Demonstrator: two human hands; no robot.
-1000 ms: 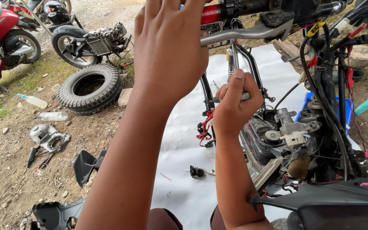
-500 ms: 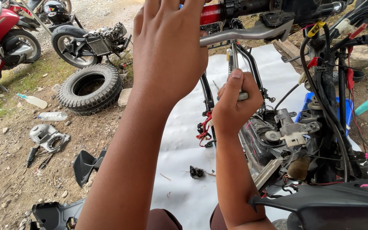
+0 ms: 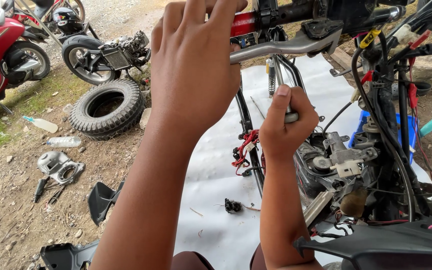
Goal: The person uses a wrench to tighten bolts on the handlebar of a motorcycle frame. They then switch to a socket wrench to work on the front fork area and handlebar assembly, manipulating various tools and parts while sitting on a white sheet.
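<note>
Motorcycle (image 3: 371, 165), stripped of most bodywork, stands over the right half of a white sheet (image 3: 216, 200) spread on dirt ground. Its frame tubes, engine parts and a tangle of black and red wires lie bare, so the stripping looks well advanced; loose panels and a grey casing (image 3: 58, 167) on the dirt past the sheet's left edge fit that reading. What is left, as far as can be judged, is the handlebar (image 3: 281, 12) area, where both hands are busy.

The handlebar runs across the top of the view, black with a red band, and a silver lever (image 3: 286, 46) juts out below it toward the left.

The left hand (image 3: 196, 70) reaches up with its back to the camera, fingers bent over the bar at the red band; it appears to grasp it, though the fingertips are hidden.

The right hand (image 3: 283, 127) is lower, in a closed fist around the handle of a thin metal tool (image 3: 280, 75) whose shaft points up toward the lever's underside. Whether its tip sits in a fastener cannot be told.

A tyre (image 3: 107, 107) lies on the dirt well left of the sheet, and a small black part (image 3: 232, 205) rests near the sheet's lower middle.
</note>
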